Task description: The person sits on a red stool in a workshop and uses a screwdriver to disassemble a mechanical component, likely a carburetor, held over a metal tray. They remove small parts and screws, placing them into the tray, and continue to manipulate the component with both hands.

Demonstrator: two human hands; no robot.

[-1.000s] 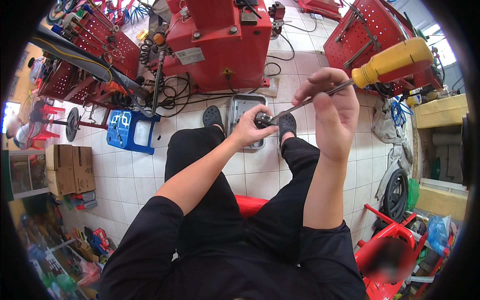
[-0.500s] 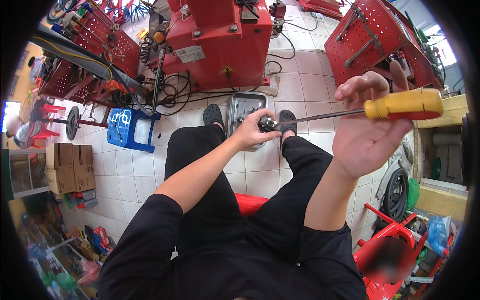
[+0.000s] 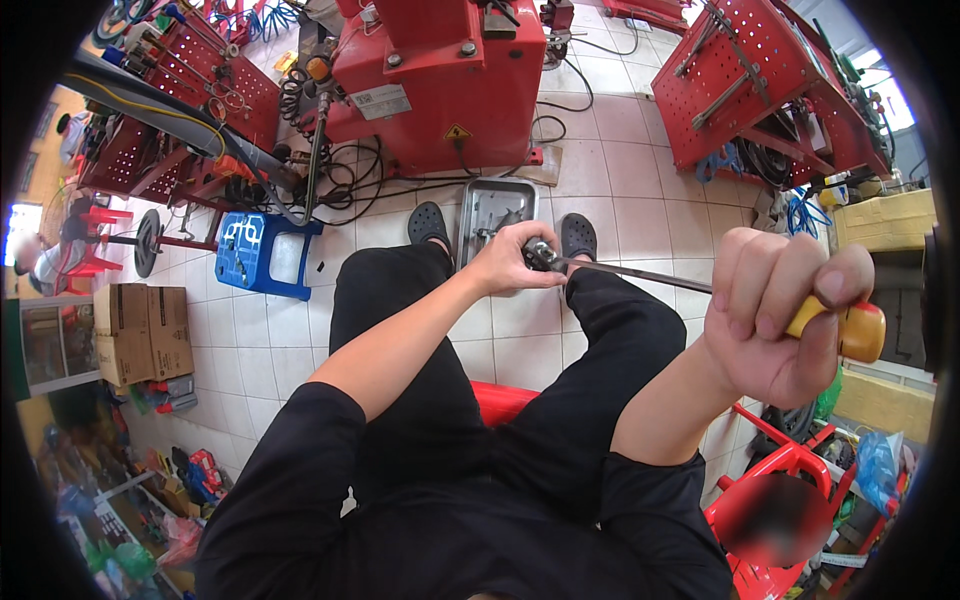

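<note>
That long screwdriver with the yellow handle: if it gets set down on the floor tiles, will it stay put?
Probably rolls: the screwdriver has a round-looking yellow handle and thin straight shaft. Likely stiff; the shaft shows no sag between right hand and left hand.

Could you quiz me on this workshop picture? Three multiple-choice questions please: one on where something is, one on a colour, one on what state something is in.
1. Where does the metal tray lie?
A. On the floor between the person's shoes
B. On the blue stool
C. On top of the red machine

2. What colour is the screwdriver handle?
A. Green
B. Yellow
C. Black

3. How is the right hand?
A. Open and empty
C. Resting flat on the knee
B. Closed around the handle

Answers:
1. A: the tray sits on the tiles between the two dark shoes.
2. B: the handle's end, sticking out of the fist, is yellow.
3. B: the fingers wrap the handle, while the left hand holds a small dark part at the shaft's tip.
</note>
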